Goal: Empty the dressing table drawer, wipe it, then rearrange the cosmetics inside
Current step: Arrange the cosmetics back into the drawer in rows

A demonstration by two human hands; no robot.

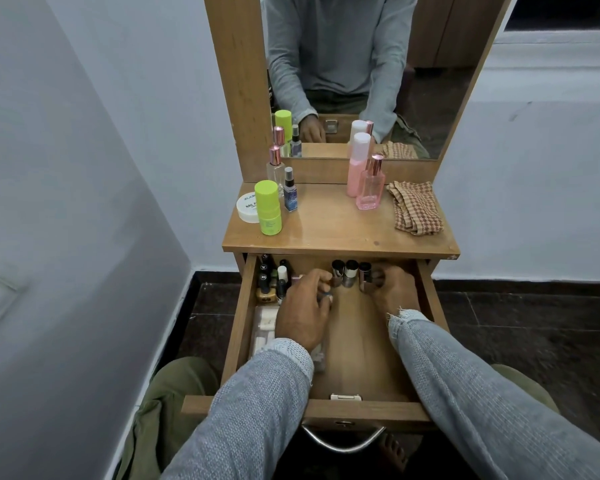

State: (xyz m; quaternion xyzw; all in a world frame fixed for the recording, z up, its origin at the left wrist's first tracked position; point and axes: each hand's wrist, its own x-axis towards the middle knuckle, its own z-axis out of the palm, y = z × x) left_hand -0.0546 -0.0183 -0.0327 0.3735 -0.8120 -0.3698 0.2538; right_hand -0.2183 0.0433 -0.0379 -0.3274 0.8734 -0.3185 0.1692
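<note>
The wooden drawer (361,358) is pulled out under the dressing table top. Both my hands are inside it near the back. My left hand (303,311) curls around a small silver-capped bottle (336,273) at the left of a short row. My right hand (394,289) grips another silver-capped bottle (365,277) at the right of that row; a dark-and-white bottle (350,271) stands between. Several nail polish bottles (274,278) are packed in the drawer's back left corner. A clear packet of white pads (265,327) lies along the left wall, partly under my left wrist.
On the table top (326,233) stand a lime green bottle (268,207), a white jar (246,209), a blue spray bottle (290,190), a clear perfume bottle (275,168), two pink bottles (369,185) and a folded checked cloth (416,211). A mirror (354,74) rises behind. Walls close in left.
</note>
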